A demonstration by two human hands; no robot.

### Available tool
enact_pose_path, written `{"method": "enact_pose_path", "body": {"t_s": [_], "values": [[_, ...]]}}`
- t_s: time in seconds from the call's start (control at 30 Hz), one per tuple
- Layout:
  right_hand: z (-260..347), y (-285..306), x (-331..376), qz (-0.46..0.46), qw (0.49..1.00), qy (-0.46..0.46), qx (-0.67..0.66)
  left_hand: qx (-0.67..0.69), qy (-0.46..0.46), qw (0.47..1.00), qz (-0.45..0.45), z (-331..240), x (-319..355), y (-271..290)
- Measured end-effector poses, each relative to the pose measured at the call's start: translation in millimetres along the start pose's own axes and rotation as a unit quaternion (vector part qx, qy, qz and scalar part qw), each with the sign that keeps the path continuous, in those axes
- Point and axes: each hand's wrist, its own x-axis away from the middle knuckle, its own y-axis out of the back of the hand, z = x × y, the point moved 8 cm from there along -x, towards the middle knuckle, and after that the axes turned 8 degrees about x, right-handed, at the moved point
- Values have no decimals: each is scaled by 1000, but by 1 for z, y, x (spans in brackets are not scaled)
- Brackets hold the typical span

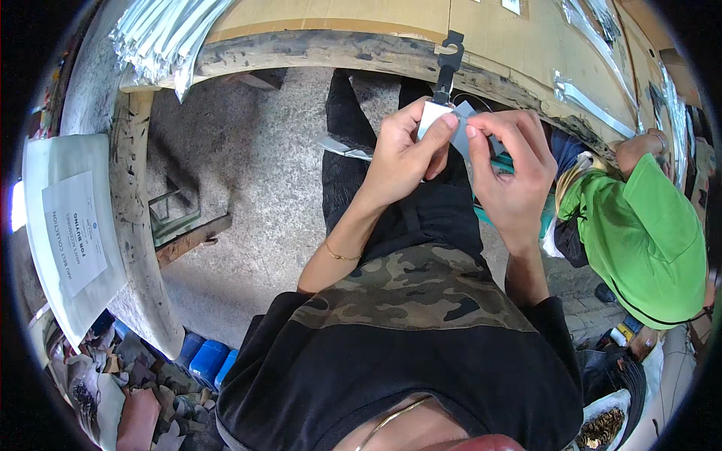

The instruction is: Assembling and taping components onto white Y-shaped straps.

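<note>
Hanger of black hooked plastic (449,63), at one o'clock, looks light, stiff, best held by its stem (444,83); left hand (401,150) grips the flat white card (434,115) below, right hand (519,165) pinches something thin, perhaps cord.

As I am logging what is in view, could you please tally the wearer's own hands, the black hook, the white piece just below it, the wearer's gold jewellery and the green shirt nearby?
Left hand and right hand: 2
Black hook: 1
White piece: 1
Gold bracelet and gold necklace: 2
Green shirt: 1
Total: 7
</note>
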Motion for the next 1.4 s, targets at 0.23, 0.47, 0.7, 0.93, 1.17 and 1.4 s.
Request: {"method": "enact_pose_path", "body": {"t_s": [0.23, 0.47, 0.7, 0.93, 1.17, 1.4], "values": [[-3, -9, 1, 37, 997, -40, -56, 29, -2, 999, -16, 0, 0, 6], [-25, -19, 9, 90, 965, -165, -183, 13, -17, 1000, -18, -2, 2, 6], [-22, -16, 2, 118, 953, -196, -198, -32, -35, 996, -73, -7, 2, 8], [-11, -5, -10, 120, 982, -108, -95, -113, -101, 984, -95, -16, 5, 8], [-3, 0, -18, 119, 991, -23, -56, -136, -106, 982, -78, -18, 5, 7], [-5, 2, -20, 133, 990, -11, -53, -150, -101, 982, -58, -15, 3, 5]]}}
